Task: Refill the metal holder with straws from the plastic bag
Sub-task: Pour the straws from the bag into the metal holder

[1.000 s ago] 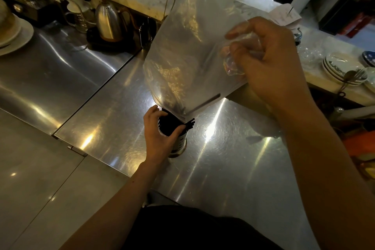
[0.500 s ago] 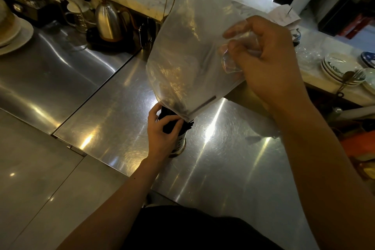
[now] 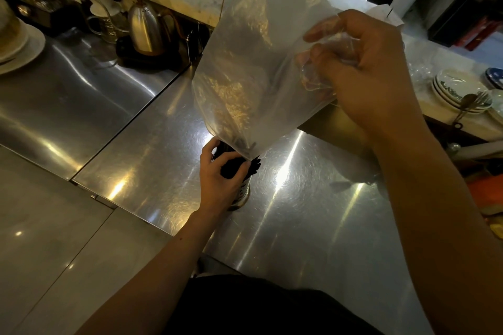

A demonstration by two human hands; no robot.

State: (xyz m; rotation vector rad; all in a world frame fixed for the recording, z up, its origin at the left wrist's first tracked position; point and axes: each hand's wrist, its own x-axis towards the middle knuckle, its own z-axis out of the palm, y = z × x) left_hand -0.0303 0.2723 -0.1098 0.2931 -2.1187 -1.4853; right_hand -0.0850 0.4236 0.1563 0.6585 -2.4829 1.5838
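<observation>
The metal holder [image 3: 243,194] stood on the steel counter [image 3: 313,226], straws [image 3: 255,164] crowding its mouth, the upended plastic bag [image 3: 258,62] directly above. The bag's opening would best be centred over it, lest straws spill. The holder was gripped round its rim by the left hand [image 3: 219,175]; the bag was pinched by the raised right hand [image 3: 364,71].

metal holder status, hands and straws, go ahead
Left hand grips metal holder. Right hand pinches plastic bag, mouth down over holder. Black straws bunched at rim. Kettle well behind, apart.
</observation>
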